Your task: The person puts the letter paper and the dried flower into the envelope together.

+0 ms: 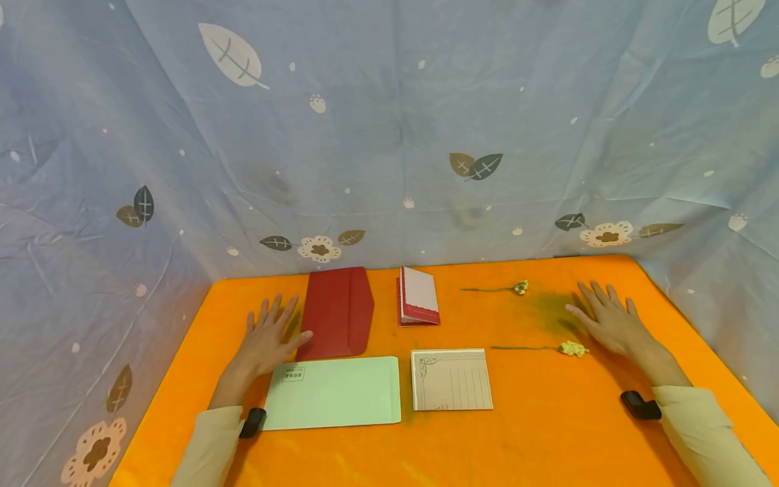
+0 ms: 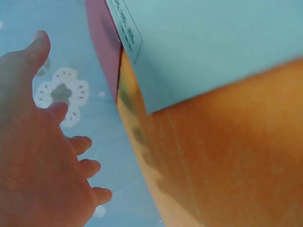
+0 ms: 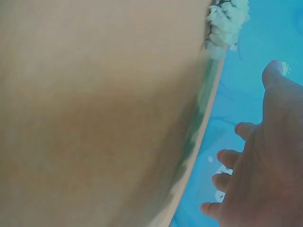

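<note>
My left hand point(image 1: 268, 340) is spread with fingers extended, its thumb overlapping the red envelope point(image 1: 331, 314) in the head view. Below it lies a pale green envelope point(image 1: 337, 392) with a small printed box at its upper left. My right hand point(image 1: 611, 321) is also spread, holding nothing, close to two stems with yellow flowers: one flower point(image 1: 572, 348) just left of the wrist, the other flower point(image 1: 520, 287) farther back. Between the hands are a folded red-and-white card point(image 1: 420, 295), standing partly ajar, and a beige lined card point(image 1: 452, 380). In the left wrist view the palm point(image 2: 42, 161) is bare.
An orange cloth point(image 1: 529, 439) covers the table. Blue fabric with leaf and flower prints point(image 1: 395, 135) hangs behind the table and along both sides. A dark wrist device point(image 1: 641, 406) is on the right arm, another device point(image 1: 252, 423) on the left.
</note>
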Motion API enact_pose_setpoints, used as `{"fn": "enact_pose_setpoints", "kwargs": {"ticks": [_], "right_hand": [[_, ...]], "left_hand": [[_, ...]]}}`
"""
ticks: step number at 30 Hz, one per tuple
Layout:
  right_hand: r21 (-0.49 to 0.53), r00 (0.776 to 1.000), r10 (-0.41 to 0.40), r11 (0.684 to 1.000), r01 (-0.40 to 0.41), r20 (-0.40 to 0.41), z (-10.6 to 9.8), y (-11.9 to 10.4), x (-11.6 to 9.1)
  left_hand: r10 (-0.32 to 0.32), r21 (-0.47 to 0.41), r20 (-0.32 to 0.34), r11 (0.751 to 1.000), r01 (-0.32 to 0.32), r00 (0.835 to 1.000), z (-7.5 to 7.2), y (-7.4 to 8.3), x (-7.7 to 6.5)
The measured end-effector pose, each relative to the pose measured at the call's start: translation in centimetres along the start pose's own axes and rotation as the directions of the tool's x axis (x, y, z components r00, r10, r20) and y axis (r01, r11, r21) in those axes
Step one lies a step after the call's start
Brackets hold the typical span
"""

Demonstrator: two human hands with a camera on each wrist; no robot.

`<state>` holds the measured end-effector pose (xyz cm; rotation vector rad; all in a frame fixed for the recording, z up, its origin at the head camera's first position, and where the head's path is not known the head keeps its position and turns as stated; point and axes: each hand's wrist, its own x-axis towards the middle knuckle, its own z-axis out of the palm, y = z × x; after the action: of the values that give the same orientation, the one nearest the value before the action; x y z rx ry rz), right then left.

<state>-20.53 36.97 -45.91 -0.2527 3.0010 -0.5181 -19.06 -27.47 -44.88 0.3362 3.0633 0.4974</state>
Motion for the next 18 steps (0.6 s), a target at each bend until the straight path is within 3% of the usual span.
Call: {"fn": "enact_pose_setpoints", "kwargs": {"ticks": [4, 8, 14, 18], "right_hand": [[0.018, 0.999, -0.026, 0.999, 0.027, -0.022, -0.1, -0.3, 0.0], [0.078, 0.994, -0.087, 0.993, 0.092, -0.064, -0.4, -1.3, -0.1], [0.300, 0.989, -0.130, 0.942, 0.147, -0.075, -0.6, -3.8, -0.3], [0.340, 0.983, -0.132, 0.925, 0.169, -0.129, -0.6, -5.4, -0.5]], "left_hand": [[0.042, -0.025, -0.016, 0.999, -0.043, 0.999, 0.1, 1.0, -0.3], [0.133, -0.057, -0.036, 0.989, -0.135, 0.990, 0.4, 2.7, -1.0], [0.257, -0.081, -0.040, 0.962, -0.259, 0.966, 0.9, 5.6, -2.1], [0.308, -0.053, -0.008, 0.950, -0.308, 0.951, 1.3, 7.1, -2.7]]}}
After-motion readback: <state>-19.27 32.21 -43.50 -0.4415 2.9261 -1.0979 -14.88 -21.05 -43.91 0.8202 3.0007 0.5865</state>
